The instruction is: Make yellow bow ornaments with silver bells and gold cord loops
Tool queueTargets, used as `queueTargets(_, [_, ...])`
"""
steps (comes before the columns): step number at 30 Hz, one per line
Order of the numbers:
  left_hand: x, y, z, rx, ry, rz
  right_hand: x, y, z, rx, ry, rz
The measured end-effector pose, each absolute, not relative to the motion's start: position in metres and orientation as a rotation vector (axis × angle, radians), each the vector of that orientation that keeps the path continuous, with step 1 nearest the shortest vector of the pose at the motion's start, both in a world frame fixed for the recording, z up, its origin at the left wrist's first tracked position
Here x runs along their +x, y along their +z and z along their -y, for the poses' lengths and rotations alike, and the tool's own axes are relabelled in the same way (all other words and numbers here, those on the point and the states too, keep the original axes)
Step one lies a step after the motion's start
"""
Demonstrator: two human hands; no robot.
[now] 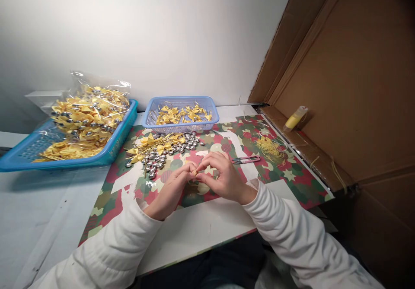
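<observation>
My left hand (175,187) and my right hand (223,174) meet in the middle of the camouflage-patterned mat, fingertips pinched together. Between them a small yellow piece (195,173) shows, mostly covered by the fingers, so its exact kind cannot be made out. Just beyond the left hand lie loose silver bells (155,161) in a scattered heap. Yellow ribbon bows (147,141) with gold ties rest among and beside the bells. Close to the right hand's far side is a pair of thread snips (246,159) with pink handles.
A blue basket (125,129) on the left holds a clear bag (90,109) of yellow bows with silver bells. Another blue basket (181,128) at the back contains more bows. Tangled yellow thread (270,147) lies right, near a yellow thread spool (295,118) on the cardboard ledge.
</observation>
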State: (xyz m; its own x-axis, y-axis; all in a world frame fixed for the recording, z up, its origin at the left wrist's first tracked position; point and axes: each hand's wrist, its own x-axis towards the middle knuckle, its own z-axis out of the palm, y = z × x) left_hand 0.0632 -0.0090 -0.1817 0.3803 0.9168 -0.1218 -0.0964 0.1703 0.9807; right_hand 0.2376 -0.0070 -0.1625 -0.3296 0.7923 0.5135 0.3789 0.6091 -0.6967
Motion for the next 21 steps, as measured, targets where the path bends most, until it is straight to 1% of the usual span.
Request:
queueTargets(6, [0.0644,-0.1773,0.0092,1.186,0.901,-0.918,0.2373,-0.1671,0.0067,-0.969,0.467,1.936])
queueTargets(21, [0.0641,-0.1725,0.0103,1.269,0.893,-1.001,0.2368,-0.1660,0.0070,-0.928,0.497,1.918])
